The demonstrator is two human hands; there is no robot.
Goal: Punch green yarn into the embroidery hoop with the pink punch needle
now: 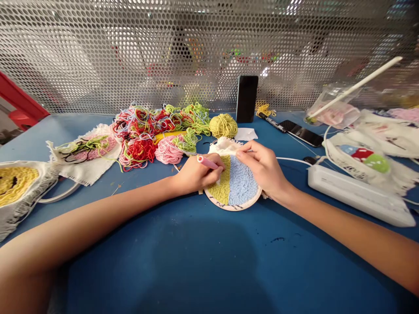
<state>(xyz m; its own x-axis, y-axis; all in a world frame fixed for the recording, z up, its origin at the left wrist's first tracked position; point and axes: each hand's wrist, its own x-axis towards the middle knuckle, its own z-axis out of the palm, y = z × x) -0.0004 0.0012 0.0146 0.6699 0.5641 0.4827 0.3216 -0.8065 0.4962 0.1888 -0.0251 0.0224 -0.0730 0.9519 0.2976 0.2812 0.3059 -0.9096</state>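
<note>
A round hoop piece (244, 183) lies on the blue table, its left part filled with yellow-green loops and its right part with light blue ones. My left hand (199, 173) is closed around a pink pen-like tool (207, 162), over the yellow-green part; the tool's tip is hidden by the fingers. With thumb and fingers pinched at the upper right rim, my right hand (265, 168) holds the hoop. White fabric (224, 146) bunches at the hoop's far edge.
Behind the hoop are tangled yarns (140, 126), a yellow ball (223, 126) and an upright phone (247, 99). A white power strip (358, 196) and stitched fabrics lie right; a yellow hoop piece (19, 183) is left. A perforated metal panel (114, 56) stands behind.
</note>
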